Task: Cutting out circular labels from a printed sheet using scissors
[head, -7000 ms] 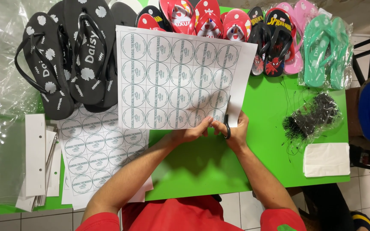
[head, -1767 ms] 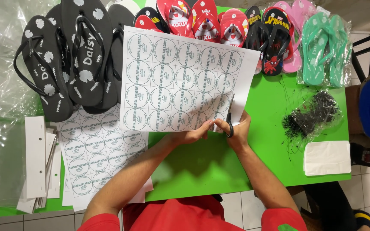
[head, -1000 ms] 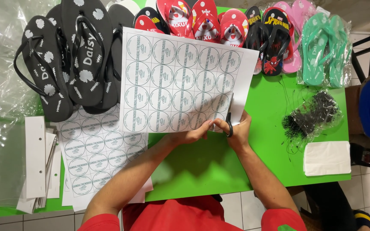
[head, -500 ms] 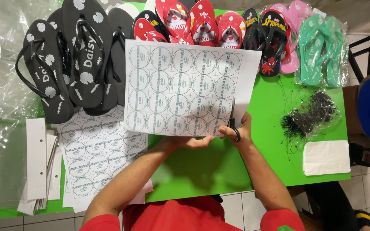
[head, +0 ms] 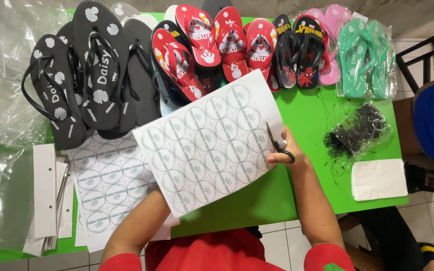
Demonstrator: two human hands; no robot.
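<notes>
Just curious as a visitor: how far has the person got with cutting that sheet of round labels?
Barely started. The right hand holds scissors at the edge of the label sheet, whose rows all look whole. The left hand is hidden beneath it. A second sheet lies uncut on the table.

Red short sleeves, bare forearms

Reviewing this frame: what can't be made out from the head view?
- Left hand: hidden under the raised sheet of round labels; only the forearm shows, so its grip cannot be told.
- Scissors in the right hand: blades partly behind the sheet's edge; how far the cut runs cannot be told.
- Black bundle in a clear bag: too fine to identify.
- Second label sheet on the table: partly covered by the raised sheet and forearm.
</notes>
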